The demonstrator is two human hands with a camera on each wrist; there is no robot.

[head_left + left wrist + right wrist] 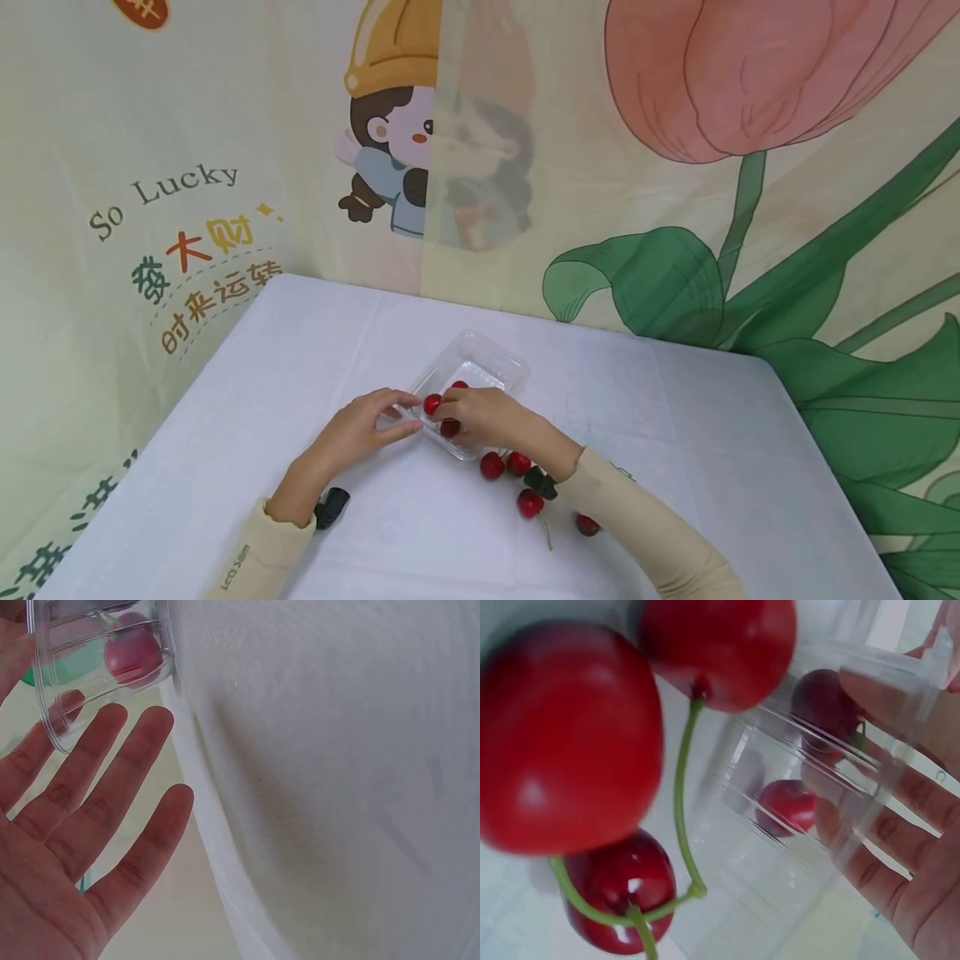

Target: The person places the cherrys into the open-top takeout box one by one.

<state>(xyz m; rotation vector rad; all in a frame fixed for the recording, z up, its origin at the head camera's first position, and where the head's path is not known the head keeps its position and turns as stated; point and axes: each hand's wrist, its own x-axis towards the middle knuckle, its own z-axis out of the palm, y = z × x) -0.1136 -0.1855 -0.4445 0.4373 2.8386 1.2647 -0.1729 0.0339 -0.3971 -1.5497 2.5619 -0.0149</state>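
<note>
Three cherries (570, 742) crowd the lens, green stems (679, 787) curving; behind, the right hand (907, 844) shows its fingers through a clear plastic box (735, 889), right beside more cherries (786, 808).

The backdrop (292, 100) reads "So Lucky" (171, 187), "發大财" (187, 252), "时来运转" (229, 288).

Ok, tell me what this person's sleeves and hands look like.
The left sleeve is cream-beige with small dark lettering along the forearm; the right sleeve is the same colour, with no lettering in view. The left hand and right hand wear no gloves. A small black device shows beside the left wrist, a similar dark device beside the right.
</note>
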